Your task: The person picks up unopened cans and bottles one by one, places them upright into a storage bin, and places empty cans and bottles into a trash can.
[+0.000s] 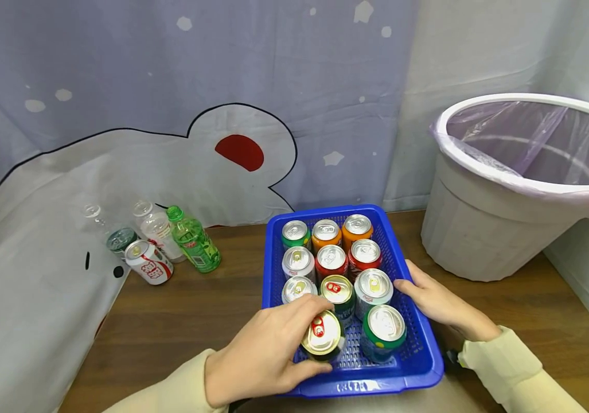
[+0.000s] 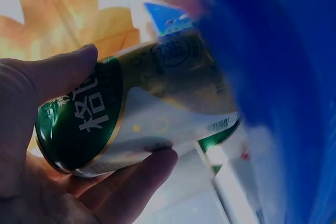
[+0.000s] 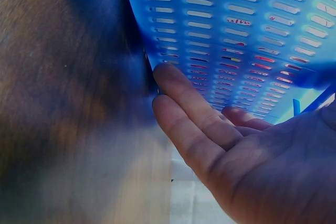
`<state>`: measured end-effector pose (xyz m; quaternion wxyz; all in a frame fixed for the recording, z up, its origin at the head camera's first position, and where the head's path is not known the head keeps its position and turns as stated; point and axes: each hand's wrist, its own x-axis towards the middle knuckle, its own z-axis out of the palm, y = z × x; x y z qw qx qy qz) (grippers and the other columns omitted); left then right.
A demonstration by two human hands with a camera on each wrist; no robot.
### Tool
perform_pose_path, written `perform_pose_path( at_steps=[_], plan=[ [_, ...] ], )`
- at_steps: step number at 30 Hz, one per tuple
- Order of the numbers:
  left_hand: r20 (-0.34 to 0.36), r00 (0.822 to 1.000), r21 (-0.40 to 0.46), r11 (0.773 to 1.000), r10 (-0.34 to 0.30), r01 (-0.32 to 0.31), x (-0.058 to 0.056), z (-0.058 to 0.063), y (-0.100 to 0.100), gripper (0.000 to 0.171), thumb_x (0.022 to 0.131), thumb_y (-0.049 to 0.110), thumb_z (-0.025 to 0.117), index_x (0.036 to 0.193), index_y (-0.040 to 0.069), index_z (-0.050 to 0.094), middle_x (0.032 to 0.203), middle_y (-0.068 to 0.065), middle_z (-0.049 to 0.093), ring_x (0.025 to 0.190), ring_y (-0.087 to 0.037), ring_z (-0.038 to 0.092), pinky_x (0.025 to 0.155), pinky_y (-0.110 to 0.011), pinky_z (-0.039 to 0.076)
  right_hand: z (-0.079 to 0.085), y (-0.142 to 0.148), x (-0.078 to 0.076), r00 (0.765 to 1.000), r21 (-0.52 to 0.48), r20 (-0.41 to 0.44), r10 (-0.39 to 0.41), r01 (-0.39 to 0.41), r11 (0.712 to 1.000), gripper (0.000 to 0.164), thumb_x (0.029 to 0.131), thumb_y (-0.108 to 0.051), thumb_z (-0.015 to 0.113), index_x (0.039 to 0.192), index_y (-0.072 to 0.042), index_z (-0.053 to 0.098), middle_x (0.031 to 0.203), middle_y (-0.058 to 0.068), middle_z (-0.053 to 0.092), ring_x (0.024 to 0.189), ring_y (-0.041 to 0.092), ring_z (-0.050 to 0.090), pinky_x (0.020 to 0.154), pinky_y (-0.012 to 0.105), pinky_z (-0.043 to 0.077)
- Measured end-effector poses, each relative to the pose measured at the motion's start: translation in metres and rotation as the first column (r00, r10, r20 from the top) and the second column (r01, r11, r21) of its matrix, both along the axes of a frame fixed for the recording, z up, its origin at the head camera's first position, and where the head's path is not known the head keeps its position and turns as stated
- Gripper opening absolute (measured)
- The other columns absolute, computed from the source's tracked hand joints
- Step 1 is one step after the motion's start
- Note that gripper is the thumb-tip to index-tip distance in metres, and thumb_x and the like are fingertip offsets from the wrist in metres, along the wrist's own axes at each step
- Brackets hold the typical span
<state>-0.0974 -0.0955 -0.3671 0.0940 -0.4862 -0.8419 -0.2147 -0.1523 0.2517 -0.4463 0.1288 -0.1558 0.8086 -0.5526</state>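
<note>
My left hand (image 1: 268, 347) grips a can (image 1: 321, 332) by its sides, thumb toward me and fingers across the far side, at the near left of a blue basket (image 1: 361, 385). The left wrist view shows the can's (image 2: 157, 108) dark green, silver and gold body. At the basket's right side my right hand (image 1: 439, 301) holds the edge, its thumb over the rim. In the right wrist view its fingers (image 3: 189, 150) lie along the slotted outer wall. Upright in the basket stand several cans, among them a green-rimmed can (image 1: 384, 330) and a gold-topped can (image 1: 338, 291).
On the left of the wooden table (image 1: 222, 310) are a green bottle (image 1: 196, 244), two clear bottles, one of them (image 1: 162, 232) beside it, and a tilted white-and-red can (image 1: 148, 264). A white bin (image 1: 469, 229) with a purple liner stands at the right. A patterned curtain (image 1: 170, 86) hangs behind.
</note>
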Motion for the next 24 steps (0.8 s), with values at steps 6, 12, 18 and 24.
perform_pose_path(
  at_steps=[6,12,18,24],
  plan=[
    [0.015,0.998,-0.126,0.99,-0.057,0.058,-0.005,-0.007,0.018,0.069,0.087,0.048,0.08,0.141,0.017,0.049,0.128,0.008,0.062,0.114,-0.004,0.062,0.098,-0.027,0.056,-0.001,0.001,0.0,1.0,0.002,0.009,-0.004,0.004,1.0,0.056,0.109,-0.012,0.041,0.157,0.006,0.019,0.144,0.04,0.042,0.114,0.041,0.068,0.079,0.044,0.064],
    [0.008,0.991,-0.156,0.979,-0.134,0.133,-0.009,-0.01,0.027,0.068,0.083,0.038,0.086,0.137,0.017,0.05,0.123,0.01,0.061,0.107,-0.004,0.062,0.099,-0.022,0.054,0.0,0.001,0.0,1.0,0.006,0.013,0.001,-0.002,1.0,0.056,0.109,-0.013,0.041,0.157,0.005,0.019,0.145,0.04,0.042,0.113,0.04,0.068,0.079,0.044,0.064],
    [0.016,0.986,-0.211,0.964,-0.165,0.165,-0.013,-0.016,0.03,0.071,0.08,0.033,0.089,0.137,0.016,0.05,0.122,0.008,0.06,0.108,-0.005,0.062,0.101,-0.023,0.052,0.001,0.002,-0.001,1.0,0.006,0.008,0.002,-0.002,1.0,0.054,0.109,-0.013,0.041,0.155,0.006,0.021,0.142,0.041,0.044,0.111,0.039,0.069,0.078,0.043,0.064],
    [0.038,0.987,-0.282,0.945,-0.159,0.163,-0.015,-0.021,0.03,0.072,0.079,0.03,0.091,0.137,0.017,0.05,0.124,0.008,0.061,0.109,-0.005,0.062,0.102,-0.024,0.052,-0.002,0.003,-0.001,1.0,0.011,0.008,0.005,-0.005,1.0,0.054,0.109,-0.013,0.041,0.156,0.006,0.02,0.143,0.041,0.042,0.112,0.041,0.068,0.078,0.042,0.064]
  ],
)
